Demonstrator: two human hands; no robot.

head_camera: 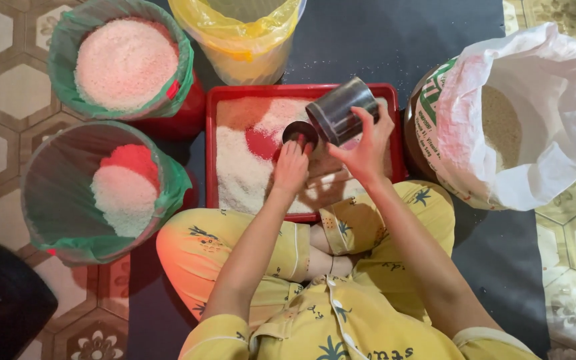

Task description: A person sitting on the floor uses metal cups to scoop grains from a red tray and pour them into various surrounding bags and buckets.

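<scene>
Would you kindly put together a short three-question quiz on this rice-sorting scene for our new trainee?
1. True or false: the right hand holds the metal can tilted over the red tray.
2. How many green-lined buckets hold rice?
3. The left hand is at: A) the white sack; B) the small dark cup; C) the yellow-lined bucket.

Key: 1 true; 2 two; 3 B.

The red tray (225, 100) is closed in on the left by two green-lined buckets (61, 60), on the far side by a yellow-lined bucket (245, 40) and on the right by a white sack (541, 100). Only dark floor (381, 40) far right stays open.
</scene>
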